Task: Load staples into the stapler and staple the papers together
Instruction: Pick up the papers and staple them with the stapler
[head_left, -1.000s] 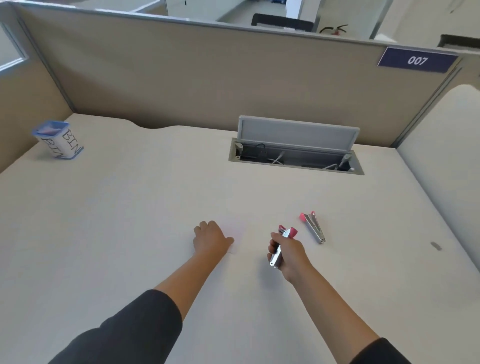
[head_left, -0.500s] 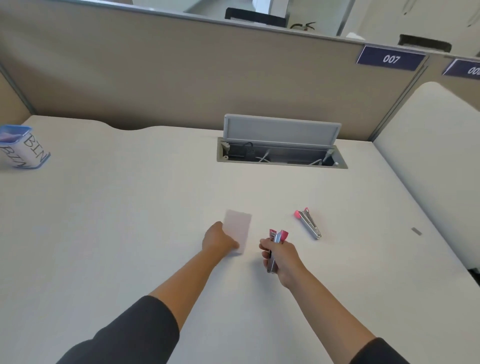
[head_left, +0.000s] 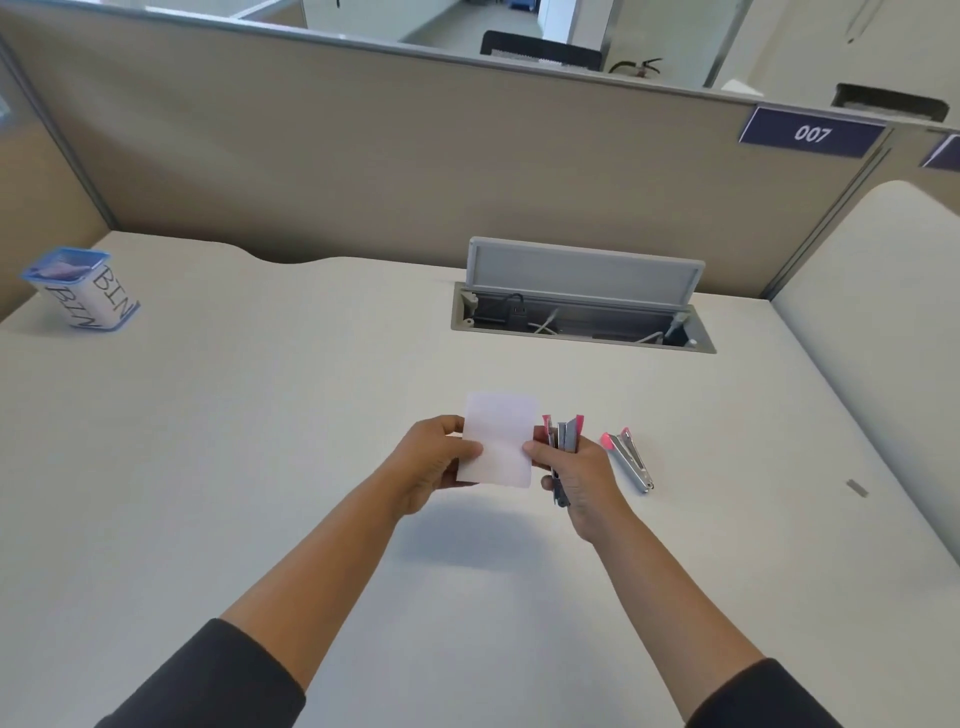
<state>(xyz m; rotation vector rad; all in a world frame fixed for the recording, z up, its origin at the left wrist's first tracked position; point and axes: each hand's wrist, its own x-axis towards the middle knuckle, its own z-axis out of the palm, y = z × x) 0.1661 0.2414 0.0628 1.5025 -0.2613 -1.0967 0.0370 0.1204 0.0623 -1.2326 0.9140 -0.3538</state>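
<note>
A small white stack of papers (head_left: 500, 441) is held above the desk, with my left hand (head_left: 434, 460) pinching its left edge. My right hand (head_left: 574, 475) grips a pink and silver stapler (head_left: 563, 441) upright, and its fingertips touch the papers' right edge. The stapler's jaws point up beside the papers. A second pink and silver stapler (head_left: 627, 460) lies flat on the desk just right of my right hand.
A white desk (head_left: 260, 467) runs to tan partition walls. A cable tray (head_left: 582, 322) with its lid up sits in the desk behind the hands. A small box marked BIN (head_left: 83, 296) stands at far left. A small grey strip (head_left: 856, 488) lies at right.
My left hand has lifted the papers off the desk. My right hand has brought the stapler left, up against the papers' right edge.
</note>
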